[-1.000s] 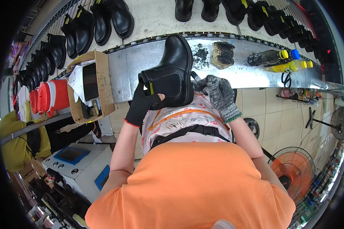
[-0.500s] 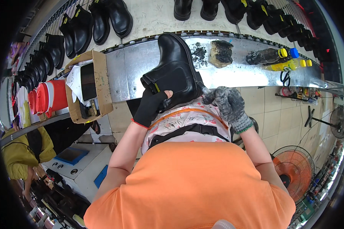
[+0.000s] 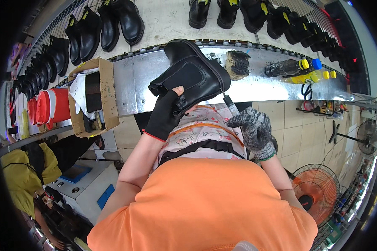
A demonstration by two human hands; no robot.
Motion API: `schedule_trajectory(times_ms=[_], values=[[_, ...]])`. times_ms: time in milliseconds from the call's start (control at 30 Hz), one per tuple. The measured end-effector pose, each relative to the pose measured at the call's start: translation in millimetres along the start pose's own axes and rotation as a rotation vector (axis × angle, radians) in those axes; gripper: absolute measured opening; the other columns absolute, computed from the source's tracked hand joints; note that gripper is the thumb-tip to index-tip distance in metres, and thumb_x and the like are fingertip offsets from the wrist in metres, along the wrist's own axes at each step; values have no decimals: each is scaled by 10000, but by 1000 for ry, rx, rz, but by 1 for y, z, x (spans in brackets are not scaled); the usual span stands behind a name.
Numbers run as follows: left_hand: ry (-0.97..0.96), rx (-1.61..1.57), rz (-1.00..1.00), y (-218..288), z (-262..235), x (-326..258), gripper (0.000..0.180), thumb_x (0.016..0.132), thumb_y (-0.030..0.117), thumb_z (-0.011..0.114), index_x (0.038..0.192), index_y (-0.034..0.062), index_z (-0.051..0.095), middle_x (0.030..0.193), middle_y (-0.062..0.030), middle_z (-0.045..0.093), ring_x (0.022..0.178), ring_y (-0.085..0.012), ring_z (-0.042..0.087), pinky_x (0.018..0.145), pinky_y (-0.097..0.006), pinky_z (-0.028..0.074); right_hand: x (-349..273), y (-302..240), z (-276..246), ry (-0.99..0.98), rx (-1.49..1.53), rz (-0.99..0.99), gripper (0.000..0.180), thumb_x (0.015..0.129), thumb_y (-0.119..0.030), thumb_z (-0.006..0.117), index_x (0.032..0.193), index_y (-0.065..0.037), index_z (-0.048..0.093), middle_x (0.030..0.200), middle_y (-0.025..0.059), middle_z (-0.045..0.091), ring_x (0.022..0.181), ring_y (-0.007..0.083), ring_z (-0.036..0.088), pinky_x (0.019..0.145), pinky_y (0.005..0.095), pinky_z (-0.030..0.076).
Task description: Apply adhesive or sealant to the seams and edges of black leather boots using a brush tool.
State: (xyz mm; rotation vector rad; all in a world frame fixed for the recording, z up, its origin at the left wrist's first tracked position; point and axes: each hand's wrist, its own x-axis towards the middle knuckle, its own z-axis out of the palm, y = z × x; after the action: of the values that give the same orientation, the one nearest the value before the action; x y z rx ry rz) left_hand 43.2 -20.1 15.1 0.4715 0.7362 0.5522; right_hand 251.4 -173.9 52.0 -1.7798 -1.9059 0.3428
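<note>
A black ankle boot with an elastic side panel lies on its side over the near edge of the metal ledge, its toe pointing away and its sole to the right. My left hand, in a black glove with a bare thumb tip, is closed round the boot's shaft. In the grey knitted glove, my right hand grips a slim tool with a black and pale body. Its thin tip is at the boot's heel, seemingly touching it. What kind of tool it is, I cannot make out.
On the metal ledge are a black-stained sponge-like block, bottles and scissors. Rows of boots stand behind. A cardboard box is at left, a fan at right, a person at far left.
The boot has turned, its heel swinging up and to the right. My right hand has moved slightly nearer to me, and more of the slim tool shows. My left hand keeps its hold.
</note>
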Motion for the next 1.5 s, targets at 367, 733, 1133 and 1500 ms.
schedule_trajectory(times_ms=[367, 733, 1133, 1500], values=[[44, -20, 40, 35, -15, 26, 432, 850, 271, 583, 1148, -29, 497, 999, -168, 623, 816, -280, 663, 627, -274, 574, 12, 39, 32, 498, 1087, 681, 582, 803, 8, 564, 1329, -51, 321, 736, 55, 566, 481, 94, 507, 353, 225, 421], [132, 807, 356, 179, -30, 237, 415, 679, 213, 743, 994, 18, 557, 843, -132, 639, 734, -246, 656, 525, -321, 506, 2, 101, 146, 481, 1332, 862, 363, 894, -147, 519, 1238, -95, 418, 736, 8, 538, 543, 74, 492, 433, 200, 399], [473, 1514, 1237, 98, -7, 219, 594, 742, 371, 669, 1183, 15, 492, 1252, -225, 482, 1085, -366, 525, 882, -451, 431, -16, 90, 125, 369, 1314, 843, 444, 904, -184, 490, 1324, -76, 395, 826, 29, 565, 593, 89, 524, 482, 199, 434], [-746, 2013, 712, 34, 69, 34, 358, 777, 345, 588, 1045, 109, 562, 718, -67, 583, 688, -241, 589, 648, -369, 432, 60, -17, -57, -385, 123, 359, 766, 823, -335, 639, 1414, -61, 236, 1103, 165, 607, 734, 263, 658, 623, 328, 511]])
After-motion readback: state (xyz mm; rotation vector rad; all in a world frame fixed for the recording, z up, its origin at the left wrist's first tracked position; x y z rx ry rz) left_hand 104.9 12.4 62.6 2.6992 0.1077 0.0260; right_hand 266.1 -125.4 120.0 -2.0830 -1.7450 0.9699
